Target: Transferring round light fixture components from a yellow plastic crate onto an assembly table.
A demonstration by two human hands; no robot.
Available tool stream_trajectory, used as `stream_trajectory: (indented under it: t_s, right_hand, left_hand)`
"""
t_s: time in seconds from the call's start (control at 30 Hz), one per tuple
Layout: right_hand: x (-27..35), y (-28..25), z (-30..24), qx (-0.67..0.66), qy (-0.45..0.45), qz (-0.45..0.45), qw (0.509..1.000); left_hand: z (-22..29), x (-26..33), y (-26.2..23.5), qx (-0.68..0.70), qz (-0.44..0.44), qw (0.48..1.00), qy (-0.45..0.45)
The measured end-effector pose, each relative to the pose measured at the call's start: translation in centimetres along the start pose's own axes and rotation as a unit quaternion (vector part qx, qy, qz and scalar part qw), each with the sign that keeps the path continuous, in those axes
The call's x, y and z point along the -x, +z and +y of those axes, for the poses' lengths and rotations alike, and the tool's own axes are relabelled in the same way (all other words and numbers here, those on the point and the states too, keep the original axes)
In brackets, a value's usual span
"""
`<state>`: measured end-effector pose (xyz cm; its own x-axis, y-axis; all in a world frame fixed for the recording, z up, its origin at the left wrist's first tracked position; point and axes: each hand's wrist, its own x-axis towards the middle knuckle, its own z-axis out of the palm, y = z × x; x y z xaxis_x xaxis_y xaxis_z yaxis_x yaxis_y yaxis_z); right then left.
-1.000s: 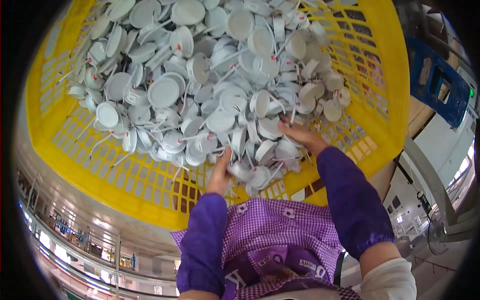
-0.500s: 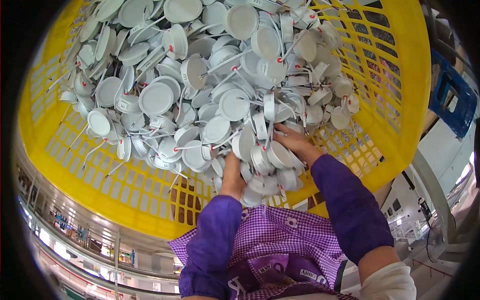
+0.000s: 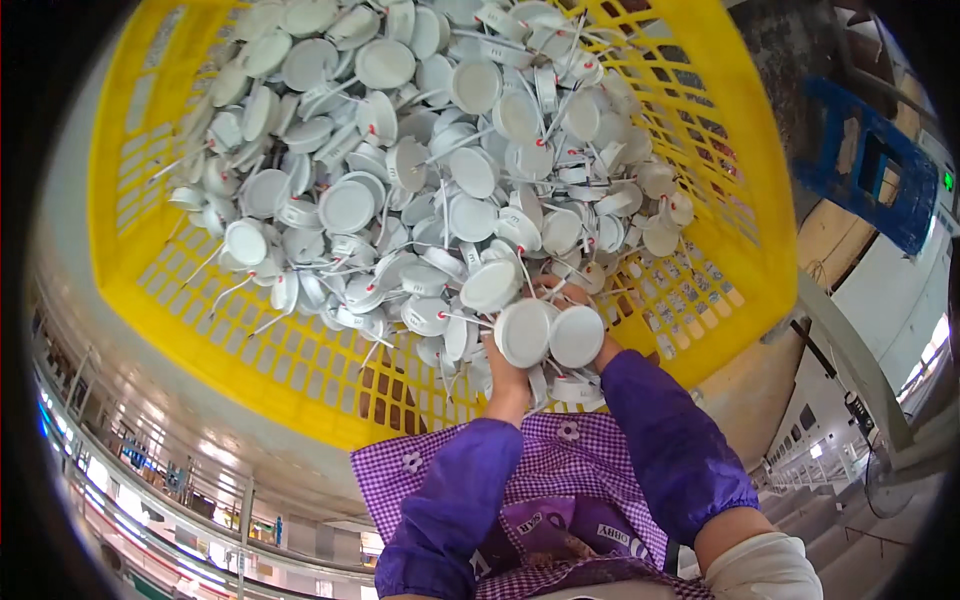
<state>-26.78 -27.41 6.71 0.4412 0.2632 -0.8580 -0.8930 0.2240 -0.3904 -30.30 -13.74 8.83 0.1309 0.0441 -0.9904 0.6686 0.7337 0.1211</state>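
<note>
White discs (image 3: 522,333), near right, are filling the cupped left hand (image 3: 508,374) and right hand (image 3: 565,290). They're mostly hiding both.

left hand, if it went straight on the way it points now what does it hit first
Most likely a white disc in the pile just ahead of the left hand; part of it is hidden and depth is unclear, so a neighbouring disc could come first.

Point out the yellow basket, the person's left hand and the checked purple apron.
Yellow basket (image 3: 768,240): head view, on its solid right-hand side.
Left hand (image 3: 508,376): head view, on its visible skin.
Checked purple apron (image 3: 548,467): head view, on the checked cloth between the forearms.
</note>
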Motion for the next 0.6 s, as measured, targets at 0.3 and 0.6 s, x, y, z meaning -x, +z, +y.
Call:
stream_trajectory:
  t_s: [0.3,0.6]
  right_hand:
    - [10.8,9.3,-13.4,0.039,-0.110,-0.043,0.992]
    - [26.8,18.3,-31.3,0.073,-0.330,-0.019,0.941]
  left_hand:
    - [2.9,13.5,1.3,-0.172,-0.073,0.964,0.189]
    - [14.0,37.5,9.2,-0.338,-0.206,0.800,0.451]
